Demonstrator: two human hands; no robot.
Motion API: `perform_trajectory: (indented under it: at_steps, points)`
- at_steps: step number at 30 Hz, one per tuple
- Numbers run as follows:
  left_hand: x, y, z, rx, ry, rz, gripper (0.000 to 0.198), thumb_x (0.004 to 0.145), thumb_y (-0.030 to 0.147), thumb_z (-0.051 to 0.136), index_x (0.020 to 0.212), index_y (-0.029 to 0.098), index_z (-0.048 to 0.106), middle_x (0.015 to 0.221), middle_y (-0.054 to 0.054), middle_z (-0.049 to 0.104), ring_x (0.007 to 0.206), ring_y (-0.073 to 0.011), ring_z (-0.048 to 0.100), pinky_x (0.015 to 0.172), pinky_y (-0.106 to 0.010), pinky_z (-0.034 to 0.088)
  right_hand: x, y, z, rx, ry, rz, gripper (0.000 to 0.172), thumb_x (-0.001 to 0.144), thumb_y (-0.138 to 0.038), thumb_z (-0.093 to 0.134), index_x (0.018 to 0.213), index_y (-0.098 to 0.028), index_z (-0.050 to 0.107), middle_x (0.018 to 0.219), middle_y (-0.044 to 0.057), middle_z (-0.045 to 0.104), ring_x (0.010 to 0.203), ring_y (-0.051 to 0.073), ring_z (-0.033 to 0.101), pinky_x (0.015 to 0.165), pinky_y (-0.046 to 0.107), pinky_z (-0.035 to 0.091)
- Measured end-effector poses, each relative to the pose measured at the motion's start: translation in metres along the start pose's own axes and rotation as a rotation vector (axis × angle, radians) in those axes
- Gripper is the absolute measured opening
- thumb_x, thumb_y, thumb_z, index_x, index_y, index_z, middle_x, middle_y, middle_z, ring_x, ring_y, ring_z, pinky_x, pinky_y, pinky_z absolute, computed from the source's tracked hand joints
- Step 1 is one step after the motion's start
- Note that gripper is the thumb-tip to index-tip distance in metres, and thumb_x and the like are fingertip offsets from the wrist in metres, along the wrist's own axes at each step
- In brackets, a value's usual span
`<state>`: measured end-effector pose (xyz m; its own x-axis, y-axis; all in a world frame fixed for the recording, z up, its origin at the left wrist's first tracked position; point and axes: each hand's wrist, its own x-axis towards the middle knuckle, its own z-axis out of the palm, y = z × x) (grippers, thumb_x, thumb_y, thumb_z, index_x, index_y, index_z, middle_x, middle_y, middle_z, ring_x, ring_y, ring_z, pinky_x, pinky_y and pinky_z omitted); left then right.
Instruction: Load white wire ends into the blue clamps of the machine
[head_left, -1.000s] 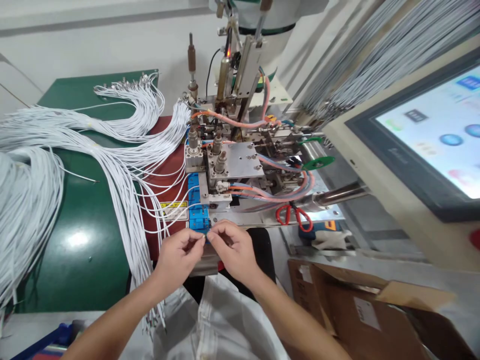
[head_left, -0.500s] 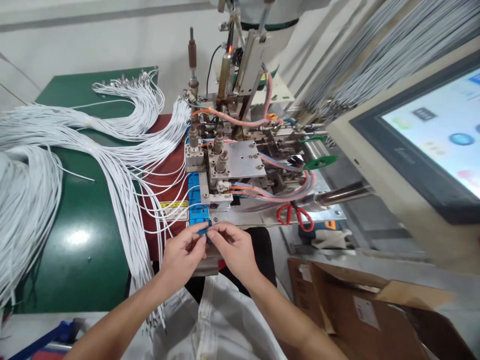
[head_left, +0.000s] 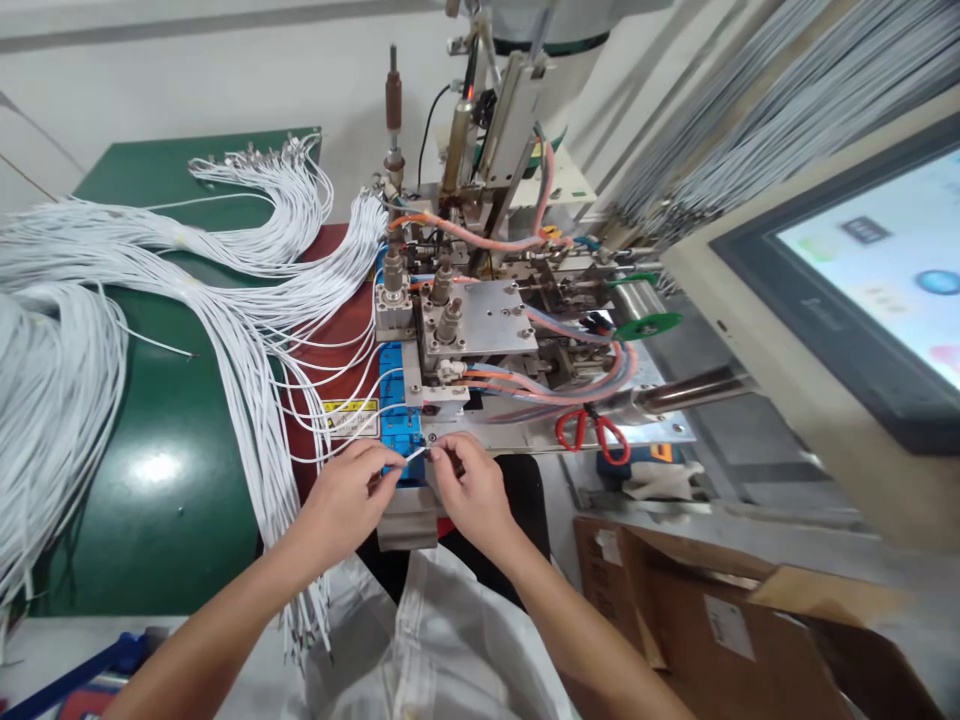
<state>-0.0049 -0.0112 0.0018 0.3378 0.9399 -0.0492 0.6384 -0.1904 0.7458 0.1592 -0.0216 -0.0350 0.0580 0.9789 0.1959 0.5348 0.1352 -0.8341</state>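
Note:
Between finger and thumb my left hand pinches a white cable, whose end points right toward my other hand. My right hand is closed in a pinch at the dark tip of that cable, with its wrist to the lower right. Both hands are at the near end of a blue fixture strip on the machine's left edge. Several white cables lead from the red mat into the strip. A metal machine with orange and grey tubes stands just beyond my hands.
White cable bundles lie over a green table on the left. Red-handled scissors rest at the machine's front right. A touch screen juts in at the right, above an open cardboard box.
My left hand has moved left, away from my right hand, and the white cable now shows between them. The view has shifted slightly.

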Motion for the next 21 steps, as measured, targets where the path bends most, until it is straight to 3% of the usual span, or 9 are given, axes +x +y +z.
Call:
perform_trajectory:
  at_steps: [3, 13, 17, 21]
  points:
    - [0.004, -0.007, 0.0, 0.102, 0.003, 0.073, 0.018, 0.083, 0.016, 0.044, 0.087, 0.02, 0.061, 0.088, -0.004, 0.06, 0.082, -0.0153, 0.057, 0.077, -0.029, 0.045, 0.0, 0.004, 0.004, 0.011, -0.029, 0.099, 0.015, 0.081, -0.022, 0.044, 0.072, -0.019, 0.055, 0.068, 0.002, 0.058, 0.06, 0.014, 0.054, 0.057, 0.025, 0.043]
    - [0.013, -0.007, 0.003, 0.219, 0.051, 0.027, 0.017, 0.081, 0.013, 0.046, 0.084, 0.019, 0.061, 0.08, -0.003, 0.062, 0.074, -0.0162, 0.059, 0.07, -0.029, 0.046, 0.011, 0.004, 0.003, -0.062, -0.124, 0.224, 0.014, 0.075, -0.021, 0.048, 0.066, -0.02, 0.058, 0.057, -0.001, 0.059, 0.052, 0.014, 0.052, 0.05, 0.024, 0.039]
    - [0.014, -0.006, 0.005, 0.305, 0.055, 0.019, 0.019, 0.081, 0.012, 0.044, 0.084, 0.017, 0.062, 0.08, -0.005, 0.063, 0.076, -0.0183, 0.059, 0.071, -0.031, 0.047, 0.014, 0.011, 0.002, -0.018, -0.153, 0.209, 0.015, 0.076, -0.021, 0.047, 0.064, -0.021, 0.056, 0.054, -0.001, 0.058, 0.052, 0.015, 0.053, 0.049, 0.024, 0.039]
    - [0.014, -0.009, 0.006, 0.353, 0.024, 0.052, 0.022, 0.081, 0.009, 0.042, 0.087, 0.016, 0.062, 0.082, -0.008, 0.063, 0.08, -0.0205, 0.06, 0.075, -0.033, 0.047, 0.015, 0.015, -0.003, -0.089, -0.205, 0.125, 0.016, 0.081, -0.026, 0.045, 0.072, -0.021, 0.057, 0.067, 0.001, 0.061, 0.061, 0.015, 0.056, 0.056, 0.025, 0.041]
